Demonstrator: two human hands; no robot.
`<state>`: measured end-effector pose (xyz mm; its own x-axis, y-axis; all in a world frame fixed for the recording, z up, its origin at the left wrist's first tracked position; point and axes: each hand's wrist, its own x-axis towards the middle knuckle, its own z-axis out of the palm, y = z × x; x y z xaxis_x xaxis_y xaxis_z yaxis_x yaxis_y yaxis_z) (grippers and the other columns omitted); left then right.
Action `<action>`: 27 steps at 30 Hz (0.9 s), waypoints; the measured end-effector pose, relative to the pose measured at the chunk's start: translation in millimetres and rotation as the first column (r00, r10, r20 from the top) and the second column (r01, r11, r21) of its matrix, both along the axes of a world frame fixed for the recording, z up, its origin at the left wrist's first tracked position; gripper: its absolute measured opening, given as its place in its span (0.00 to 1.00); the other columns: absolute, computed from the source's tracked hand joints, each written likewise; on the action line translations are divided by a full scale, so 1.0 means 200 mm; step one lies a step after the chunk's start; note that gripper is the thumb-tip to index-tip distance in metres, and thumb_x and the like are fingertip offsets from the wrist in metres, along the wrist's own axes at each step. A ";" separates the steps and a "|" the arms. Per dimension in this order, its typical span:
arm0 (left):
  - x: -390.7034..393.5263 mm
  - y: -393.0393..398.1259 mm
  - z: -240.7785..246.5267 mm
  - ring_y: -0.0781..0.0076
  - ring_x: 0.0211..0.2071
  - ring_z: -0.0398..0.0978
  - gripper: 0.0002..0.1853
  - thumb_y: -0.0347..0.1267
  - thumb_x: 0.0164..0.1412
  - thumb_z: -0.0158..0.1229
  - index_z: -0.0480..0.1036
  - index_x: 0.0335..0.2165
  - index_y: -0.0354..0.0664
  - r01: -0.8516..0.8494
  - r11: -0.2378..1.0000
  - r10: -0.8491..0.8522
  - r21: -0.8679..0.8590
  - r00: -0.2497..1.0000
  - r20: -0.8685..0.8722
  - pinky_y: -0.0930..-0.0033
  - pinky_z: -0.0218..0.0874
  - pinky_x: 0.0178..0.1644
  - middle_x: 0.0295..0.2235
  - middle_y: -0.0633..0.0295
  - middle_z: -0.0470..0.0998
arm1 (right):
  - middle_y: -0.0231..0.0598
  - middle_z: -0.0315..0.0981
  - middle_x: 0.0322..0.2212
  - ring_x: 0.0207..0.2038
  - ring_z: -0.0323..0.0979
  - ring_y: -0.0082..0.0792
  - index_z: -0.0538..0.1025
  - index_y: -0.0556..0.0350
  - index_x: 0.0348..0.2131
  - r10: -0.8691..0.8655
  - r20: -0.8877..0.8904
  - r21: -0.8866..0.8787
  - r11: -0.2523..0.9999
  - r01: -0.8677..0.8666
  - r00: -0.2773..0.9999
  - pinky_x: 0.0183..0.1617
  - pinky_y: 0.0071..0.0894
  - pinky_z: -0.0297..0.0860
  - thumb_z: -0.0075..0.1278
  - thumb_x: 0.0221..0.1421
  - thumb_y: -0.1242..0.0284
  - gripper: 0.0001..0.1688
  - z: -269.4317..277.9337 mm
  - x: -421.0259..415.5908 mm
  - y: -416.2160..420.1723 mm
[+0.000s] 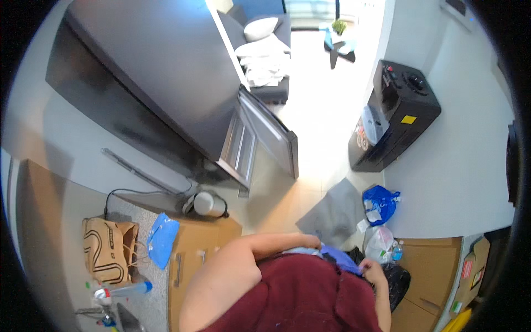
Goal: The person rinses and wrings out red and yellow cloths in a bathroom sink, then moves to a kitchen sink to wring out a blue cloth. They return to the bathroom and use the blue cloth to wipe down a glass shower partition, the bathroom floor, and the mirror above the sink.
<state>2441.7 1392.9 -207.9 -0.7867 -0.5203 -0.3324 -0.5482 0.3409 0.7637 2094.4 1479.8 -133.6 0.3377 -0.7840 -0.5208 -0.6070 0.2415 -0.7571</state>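
Observation:
My right hand pinches the right edge of a purple item, which looks like a thin plastic bag. At its other end, close to my waist, my left hand is curled against the purple material; its fingertips are hidden. A strip of light-blue material shows between my left hand and my maroon shirt. Below and beside my right hand sits a black plastic bag, partly covered by my forearm. A white plastic bag and a small bottle with blue liquid stand just beyond it.
Ahead, the lower door of a dark refrigerator hangs open. A grey mat and a blue bag lie on the floor. A black water dispenser stands right. Left, a counter holds a paper bag.

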 end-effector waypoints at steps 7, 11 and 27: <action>0.16 -0.95 0.34 0.52 0.34 0.71 0.10 0.28 0.47 0.54 0.73 0.31 0.37 -0.134 0.976 0.129 -0.170 0.991 -0.042 0.57 0.62 0.38 0.31 0.51 0.74 | 0.28 0.64 0.19 0.24 0.61 0.19 0.68 0.59 0.24 -0.079 0.102 -0.271 0.957 0.104 0.992 0.29 0.21 0.60 0.50 0.46 0.84 0.05 0.49 0.01 -1.15; 0.29 -1.42 0.81 0.58 0.32 0.73 0.07 0.29 0.47 0.55 0.73 0.26 0.36 -0.157 0.965 0.185 -0.210 0.976 0.119 0.60 0.62 0.35 0.26 0.52 0.73 | 0.25 0.65 0.19 0.24 0.61 0.17 0.69 0.58 0.25 -0.008 0.174 -0.202 0.978 0.044 0.985 0.30 0.19 0.60 0.50 0.46 0.83 0.05 0.67 0.10 -1.80; 0.42 -2.68 0.43 0.66 0.29 0.66 0.05 0.31 0.50 0.51 0.69 0.23 0.41 -0.609 0.792 0.591 -0.051 0.784 -0.189 0.53 0.54 0.40 0.24 0.62 0.67 | 0.43 0.67 0.40 0.39 0.67 0.38 0.71 0.57 0.41 -0.070 0.213 -0.624 0.758 0.191 0.975 0.39 0.31 0.66 0.51 0.45 0.76 0.19 0.60 1.10 -3.83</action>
